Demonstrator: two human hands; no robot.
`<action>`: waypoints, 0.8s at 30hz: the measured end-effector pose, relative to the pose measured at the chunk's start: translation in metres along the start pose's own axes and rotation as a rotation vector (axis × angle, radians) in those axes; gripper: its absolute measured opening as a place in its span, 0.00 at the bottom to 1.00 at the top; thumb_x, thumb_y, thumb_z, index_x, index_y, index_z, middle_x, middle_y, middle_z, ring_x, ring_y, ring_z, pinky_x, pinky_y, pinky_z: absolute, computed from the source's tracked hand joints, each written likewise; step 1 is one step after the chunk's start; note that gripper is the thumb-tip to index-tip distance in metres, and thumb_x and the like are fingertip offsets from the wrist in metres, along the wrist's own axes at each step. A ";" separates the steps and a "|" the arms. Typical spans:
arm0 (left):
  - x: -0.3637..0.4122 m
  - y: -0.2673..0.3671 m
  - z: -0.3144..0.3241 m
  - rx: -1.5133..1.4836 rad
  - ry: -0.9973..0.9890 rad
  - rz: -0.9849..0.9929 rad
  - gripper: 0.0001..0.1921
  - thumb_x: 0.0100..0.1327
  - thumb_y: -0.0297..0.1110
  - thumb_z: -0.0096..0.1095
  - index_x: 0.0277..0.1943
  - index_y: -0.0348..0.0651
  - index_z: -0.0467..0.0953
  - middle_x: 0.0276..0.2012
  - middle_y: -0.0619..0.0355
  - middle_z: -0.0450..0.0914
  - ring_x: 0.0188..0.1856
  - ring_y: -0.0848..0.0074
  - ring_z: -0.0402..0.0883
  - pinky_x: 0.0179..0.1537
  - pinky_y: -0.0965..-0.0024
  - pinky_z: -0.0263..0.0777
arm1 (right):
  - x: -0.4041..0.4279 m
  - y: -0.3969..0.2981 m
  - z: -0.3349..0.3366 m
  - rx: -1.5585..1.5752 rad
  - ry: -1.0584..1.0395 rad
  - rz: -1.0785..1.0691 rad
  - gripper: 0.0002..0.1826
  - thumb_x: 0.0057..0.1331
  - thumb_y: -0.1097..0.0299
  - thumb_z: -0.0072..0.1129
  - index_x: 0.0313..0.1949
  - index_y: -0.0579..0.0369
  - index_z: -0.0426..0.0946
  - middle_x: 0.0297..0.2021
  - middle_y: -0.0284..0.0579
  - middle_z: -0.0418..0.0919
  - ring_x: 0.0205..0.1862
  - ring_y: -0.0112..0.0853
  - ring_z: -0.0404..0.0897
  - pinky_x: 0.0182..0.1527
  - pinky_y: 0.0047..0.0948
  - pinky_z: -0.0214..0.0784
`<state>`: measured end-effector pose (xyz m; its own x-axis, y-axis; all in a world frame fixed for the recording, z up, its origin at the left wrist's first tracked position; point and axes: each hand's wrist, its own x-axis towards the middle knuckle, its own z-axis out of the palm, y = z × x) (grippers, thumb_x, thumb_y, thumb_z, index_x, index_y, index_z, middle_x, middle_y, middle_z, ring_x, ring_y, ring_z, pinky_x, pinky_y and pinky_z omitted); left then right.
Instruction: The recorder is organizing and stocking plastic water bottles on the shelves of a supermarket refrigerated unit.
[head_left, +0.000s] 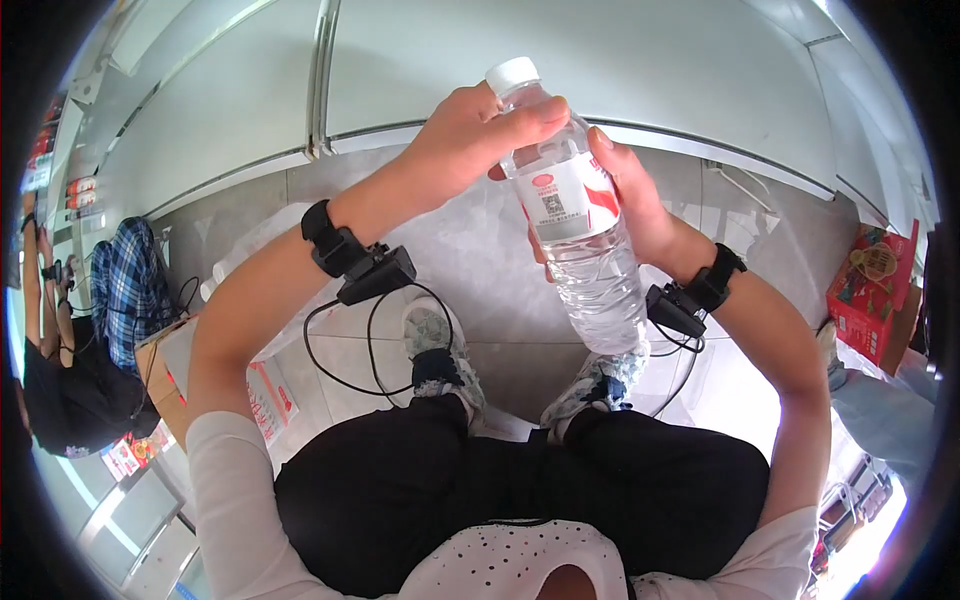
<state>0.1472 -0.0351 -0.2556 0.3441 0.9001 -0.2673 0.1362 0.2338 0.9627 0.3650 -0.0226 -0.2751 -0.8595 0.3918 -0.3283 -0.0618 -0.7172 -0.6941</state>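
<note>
A clear plastic water bottle with a white cap is held tilted in front of me, cap end away from me. Around its neck and shoulder my left hand is wrapped, the thumb lying across the front just below the cap. My right hand grips the bottle's right side, thumb at the top of the label and fingertips showing at the left side. The label is white and red and bears writing and a printed code. The cap sits on the neck.
Pale cabinet doors stand ahead above a grey tiled floor. Cabled black wrist devices are strapped to both forearms. Another person is at far left beside a cardboard box. A red carton stands at right near another person's leg.
</note>
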 end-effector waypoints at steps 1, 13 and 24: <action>0.000 0.004 0.006 0.027 0.120 -0.006 0.27 0.67 0.59 0.64 0.48 0.39 0.80 0.36 0.63 0.82 0.38 0.81 0.79 0.39 0.72 0.73 | 0.000 0.000 0.002 -0.008 0.016 0.027 0.47 0.71 0.26 0.36 0.64 0.63 0.68 0.36 0.56 0.84 0.32 0.44 0.87 0.36 0.44 0.83; 0.006 0.035 -0.001 0.215 0.337 0.052 0.26 0.67 0.54 0.64 0.40 0.31 0.83 0.31 0.53 0.85 0.33 0.73 0.83 0.40 0.72 0.73 | 0.016 -0.012 0.004 -0.389 0.081 -0.189 0.38 0.64 0.57 0.65 0.67 0.62 0.61 0.52 0.48 0.78 0.53 0.36 0.81 0.55 0.38 0.77; 0.015 0.016 0.000 -0.421 -0.112 0.095 0.36 0.75 0.59 0.44 0.69 0.34 0.67 0.62 0.48 0.78 0.64 0.65 0.77 0.65 0.60 0.68 | 0.011 -0.029 0.027 0.088 0.104 -0.037 0.39 0.65 0.37 0.48 0.59 0.63 0.70 0.43 0.58 0.80 0.38 0.52 0.86 0.40 0.53 0.83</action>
<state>0.1544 -0.0175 -0.2438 0.4385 0.8849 -0.1569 -0.2834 0.3018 0.9103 0.3436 -0.0130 -0.2417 -0.7986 0.4735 -0.3716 -0.1408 -0.7472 -0.6495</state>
